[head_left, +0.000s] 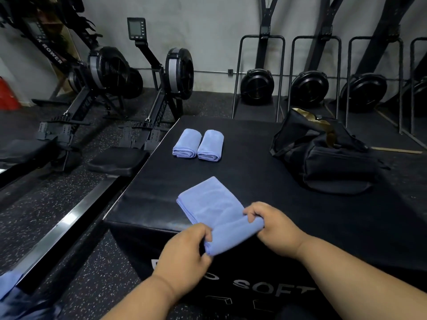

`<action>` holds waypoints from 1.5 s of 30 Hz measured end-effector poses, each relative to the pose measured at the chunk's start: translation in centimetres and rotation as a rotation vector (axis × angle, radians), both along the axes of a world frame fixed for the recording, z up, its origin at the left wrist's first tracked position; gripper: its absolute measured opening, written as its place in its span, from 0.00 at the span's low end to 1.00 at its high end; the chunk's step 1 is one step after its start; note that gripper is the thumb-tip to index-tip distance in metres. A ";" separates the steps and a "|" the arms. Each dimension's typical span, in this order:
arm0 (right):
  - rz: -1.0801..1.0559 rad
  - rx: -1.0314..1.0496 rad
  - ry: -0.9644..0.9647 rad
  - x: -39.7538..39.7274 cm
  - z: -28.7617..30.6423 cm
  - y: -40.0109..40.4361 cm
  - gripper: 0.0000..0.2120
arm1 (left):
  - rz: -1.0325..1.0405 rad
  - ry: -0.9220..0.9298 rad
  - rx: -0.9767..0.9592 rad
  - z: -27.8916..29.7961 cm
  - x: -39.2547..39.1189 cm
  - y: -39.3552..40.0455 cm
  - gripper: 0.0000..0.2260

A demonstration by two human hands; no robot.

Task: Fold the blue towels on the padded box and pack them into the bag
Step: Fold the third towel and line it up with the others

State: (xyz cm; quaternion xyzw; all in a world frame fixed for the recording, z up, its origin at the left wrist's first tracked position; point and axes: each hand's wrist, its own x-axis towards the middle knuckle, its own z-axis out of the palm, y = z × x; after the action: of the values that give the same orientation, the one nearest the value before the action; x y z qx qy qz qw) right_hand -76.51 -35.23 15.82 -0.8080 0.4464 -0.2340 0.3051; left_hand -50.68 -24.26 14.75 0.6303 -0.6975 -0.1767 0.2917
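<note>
While both hands pinch the near edge of the soft blue microfibre towel (213, 209) on the black padded box (265, 181), left hand (184, 252) and right hand (272, 221) at opposite corners, likely for another fold, two folded blue towels (198, 144) wait beside the open black duffel bag (323, 153), staged for packing.

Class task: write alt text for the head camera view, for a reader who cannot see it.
Both hands, left hand and right hand, grip the near end of a blue towel on a black padded box. Two rolled towels lie side by side farther back, with an open black bag to their right and rowing machines behind.
</note>
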 end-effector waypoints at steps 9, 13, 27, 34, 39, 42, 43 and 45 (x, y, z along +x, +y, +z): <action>-0.011 0.158 0.077 -3.8 1.7 0.2 0.12 | -0.116 0.152 0.147 1.8 -3.2 -0.2 0.21; 0.008 0.172 0.179 -4.4 2.0 0.3 0.18 | 0.019 0.363 0.173 2.3 -2.0 -2.0 0.13; 0.036 0.156 0.144 -4.7 2.0 -0.2 0.11 | 0.393 -0.067 0.321 2.1 2.4 -13.4 0.06; 0.055 0.003 0.161 -2.5 0.7 -2.4 0.11 | 0.402 -0.007 0.126 4.2 5.0 -19.1 0.02; 0.077 -0.003 0.279 -1.3 0.5 -3.0 0.15 | 0.332 -0.176 0.149 2.3 4.8 -17.4 0.24; 0.080 0.025 0.265 -1.9 0.2 -2.6 0.24 | 0.195 -0.166 0.021 2.5 2.5 -13.5 0.22; 0.076 0.030 0.255 -2.1 0.0 -2.4 0.26 | 0.131 -0.182 0.066 2.3 1.9 -12.0 0.23; 0.064 0.044 0.215 -2.2 -0.2 -2.2 0.27 | 0.016 -0.216 0.169 0.9 1.3 -9.5 0.24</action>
State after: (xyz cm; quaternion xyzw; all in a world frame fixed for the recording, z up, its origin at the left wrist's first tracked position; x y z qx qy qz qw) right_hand -78.68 -37.41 15.59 -0.8355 0.4554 -0.1262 0.2805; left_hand -49.39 -33.81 15.69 0.6734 -0.7025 -0.1637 0.1619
